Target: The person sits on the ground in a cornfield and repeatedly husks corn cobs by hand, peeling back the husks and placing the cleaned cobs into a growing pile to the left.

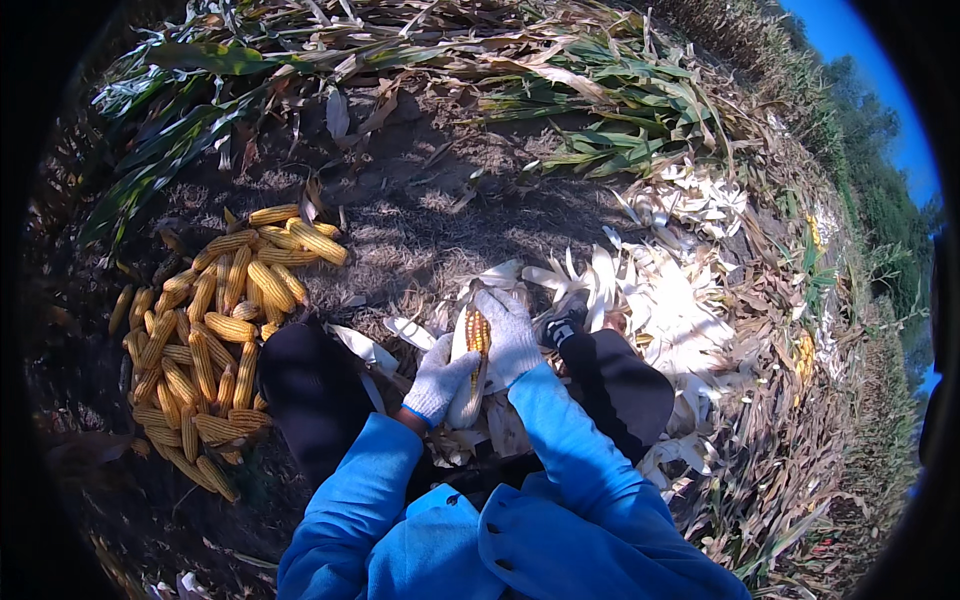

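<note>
Between my knees I hold an ear of corn (477,332) in both gloved hands. Its pale husk (466,405) is partly opened, baring yellow and reddish-brown kernels along the upper part. My left hand (441,380), in a light knitted glove, grips the lower left side, its thumb lying across the front. Higher up on the right, my right hand (510,334) wraps the ear near its tip. The fingertips on the far side of the ear are hidden.
A heap of husked corn ears (202,352) lies on the soil to my left. Stripped pale husks (667,300) are piled at my right, beyond my shoe (564,321). Cut green corn stalks (607,135) lie across the ground ahead, and dry leaves (787,420) cover the far right.
</note>
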The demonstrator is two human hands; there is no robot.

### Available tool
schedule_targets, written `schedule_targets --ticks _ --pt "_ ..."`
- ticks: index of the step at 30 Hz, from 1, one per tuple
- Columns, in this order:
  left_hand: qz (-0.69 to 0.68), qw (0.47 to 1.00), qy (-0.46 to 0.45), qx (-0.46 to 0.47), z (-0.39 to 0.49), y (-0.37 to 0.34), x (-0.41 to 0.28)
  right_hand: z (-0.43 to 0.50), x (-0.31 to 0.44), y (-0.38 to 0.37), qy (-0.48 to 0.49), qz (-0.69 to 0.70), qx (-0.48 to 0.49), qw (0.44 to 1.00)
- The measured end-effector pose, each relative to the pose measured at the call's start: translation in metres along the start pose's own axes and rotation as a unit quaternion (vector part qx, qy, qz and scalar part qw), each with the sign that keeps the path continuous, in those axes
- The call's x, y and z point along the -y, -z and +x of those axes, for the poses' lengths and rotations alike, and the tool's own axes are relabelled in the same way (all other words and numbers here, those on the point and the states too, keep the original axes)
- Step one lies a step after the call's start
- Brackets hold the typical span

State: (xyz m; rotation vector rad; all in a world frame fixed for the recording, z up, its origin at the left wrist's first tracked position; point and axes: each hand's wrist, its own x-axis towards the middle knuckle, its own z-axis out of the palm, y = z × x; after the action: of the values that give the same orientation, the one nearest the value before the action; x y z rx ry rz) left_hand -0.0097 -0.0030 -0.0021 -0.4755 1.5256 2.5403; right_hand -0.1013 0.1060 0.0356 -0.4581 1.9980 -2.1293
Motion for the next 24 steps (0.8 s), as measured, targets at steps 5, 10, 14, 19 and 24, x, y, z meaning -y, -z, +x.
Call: schedule_targets --ticks 5,10,14,19,24 --pt "0.064 0.997 -0.006 -0.029 0.001 -0.004 0.003 -0.005 -0.007 0.0 -0.156 0.093 -0.077 0.98" --pt "-0.046 0.998 -0.019 -0.032 0.003 -0.007 0.008 -0.002 -0.025 0.0 -0.228 0.352 -0.172 0.891" --pt "-0.152 0.986 -0.049 -0.039 0.007 -0.006 0.02 -0.004 -0.037 -0.001 -0.192 0.349 -0.274 0.875" --pt "0.108 0.967 -0.142 -0.18 0.014 0.0 0.024 -0.007 -0.025 -0.008 -0.204 0.34 -0.262 0.88" --pt "-0.256 0.941 -0.081 -0.208 0.015 0.023 -0.02 -0.042 -0.014 0.022 -0.136 -0.146 -0.019 0.98"
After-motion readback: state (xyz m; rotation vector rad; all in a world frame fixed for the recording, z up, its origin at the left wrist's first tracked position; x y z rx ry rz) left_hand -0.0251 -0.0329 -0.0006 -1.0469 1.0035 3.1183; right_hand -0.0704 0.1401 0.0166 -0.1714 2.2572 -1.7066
